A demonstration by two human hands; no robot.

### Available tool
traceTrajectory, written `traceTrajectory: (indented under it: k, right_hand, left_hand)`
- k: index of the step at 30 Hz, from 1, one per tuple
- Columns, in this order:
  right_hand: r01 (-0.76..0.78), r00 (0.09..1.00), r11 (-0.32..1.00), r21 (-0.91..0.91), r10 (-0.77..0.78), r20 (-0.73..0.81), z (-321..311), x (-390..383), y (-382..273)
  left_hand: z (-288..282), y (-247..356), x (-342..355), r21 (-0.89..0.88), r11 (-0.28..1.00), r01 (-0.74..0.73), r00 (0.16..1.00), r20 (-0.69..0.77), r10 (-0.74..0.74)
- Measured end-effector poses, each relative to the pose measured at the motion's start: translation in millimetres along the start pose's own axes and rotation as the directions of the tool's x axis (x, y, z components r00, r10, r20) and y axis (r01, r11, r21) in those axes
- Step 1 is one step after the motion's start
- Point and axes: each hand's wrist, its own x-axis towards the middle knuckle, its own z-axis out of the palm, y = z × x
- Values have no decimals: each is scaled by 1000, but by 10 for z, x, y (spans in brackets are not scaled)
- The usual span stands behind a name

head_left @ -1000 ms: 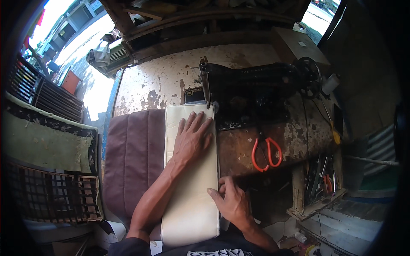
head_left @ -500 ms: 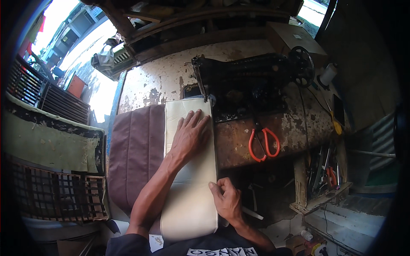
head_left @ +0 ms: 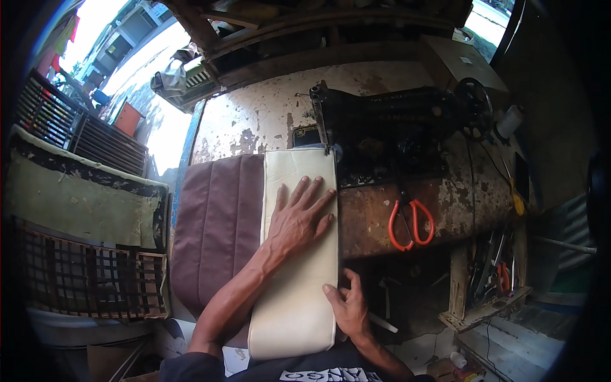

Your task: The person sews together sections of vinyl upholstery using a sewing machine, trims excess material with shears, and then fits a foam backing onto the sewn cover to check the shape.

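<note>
A long cream leather-like panel (head_left: 296, 318) runs from the sewing machine's needle area down toward my body, its near end bending downward. My left hand (head_left: 299, 213) lies flat on its upper half, fingers spread, holding nothing. Lower down, at the panel's right edge, my right hand (head_left: 349, 309) pinches the border, thumb on top and some fingers hidden. Joined or lying against the panel's left side is a maroon fabric piece (head_left: 216, 223) with lengthwise seams. The black sewing machine (head_left: 388, 108) stands beyond, its needle bar close to the panel's far right corner.
Orange-handled scissors (head_left: 412, 226) lie on the worn wooden table (head_left: 363, 216), right of the panel. A thread cone (head_left: 509, 121) and a yellow-handled screwdriver (head_left: 517, 200) are at the far right. Below, a wooden rack (head_left: 487, 305) holds tools. A frame with webbing (head_left: 89, 274) stands left.
The whole view has shifted, moving the scene rightward. My left hand has slid a little toward me on the panel, with its thumb now spread out. My right hand stays at the edge.
</note>
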Motion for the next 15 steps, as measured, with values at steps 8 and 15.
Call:
traceTrajectory:
  k: [8,15]
  right_hand:
    - [101,984,994,-50,-92,152,-40,-10,286]
    - [113,989,993,-26,-110,99,-16,-9,98]
  left_hand:
    - [23,-11,20,-24,1000,8,1000,-9,-9]
    - [14,-31,75,-23,999,24,1000,16,-24]
